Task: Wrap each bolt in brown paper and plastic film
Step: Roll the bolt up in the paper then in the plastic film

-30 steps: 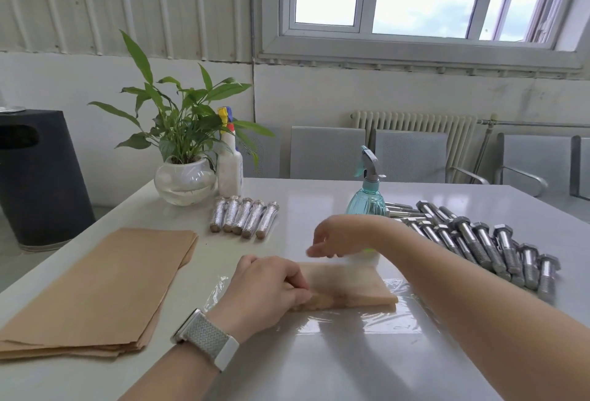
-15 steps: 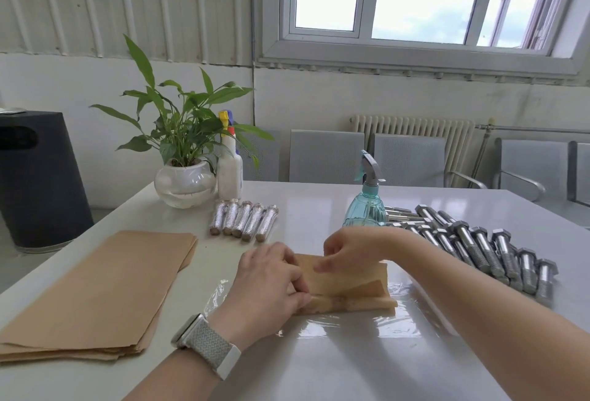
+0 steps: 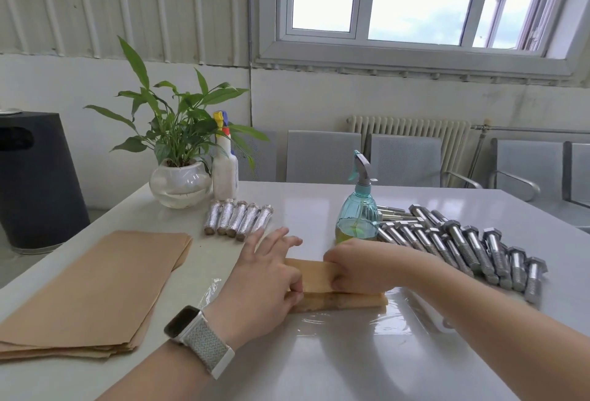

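Head view: I see both hands on a brown paper roll [image 3: 338,300] that lies across the counter [image 3: 319,362] right in front of me, long axis running left to right. The bolt is inside it, I judge; none of its metal shows. The roll sits on a sheet of film [image 3: 399,314] spread flat on the counter.

My left hand [image 3: 271,276] is at the roll's left end, thumb and curled fingers pinching the paper there while the outer fingers stick out straight. My right hand [image 3: 357,268] is curled over the top flap of paper near the middle, gripping it. The two hands are just beside each other, and the roll's right end is bare, so the right hand is the nearer one to it.

The next roll turns on that axis: I judge the paper must go away from me, square to its length, or it will wind skewed.

Five wrapped bolts [image 3: 238,220] lie side by side beyond the left hand. Bare bolts [image 3: 459,247] lie in a row to the right. Spare paper [image 3: 95,288] is stacked at left. A spray bottle [image 3: 357,215] holds a little yellowish liquid (low in its belly), and the plant [image 3: 178,132] stands in a glass bowl [image 3: 180,185].
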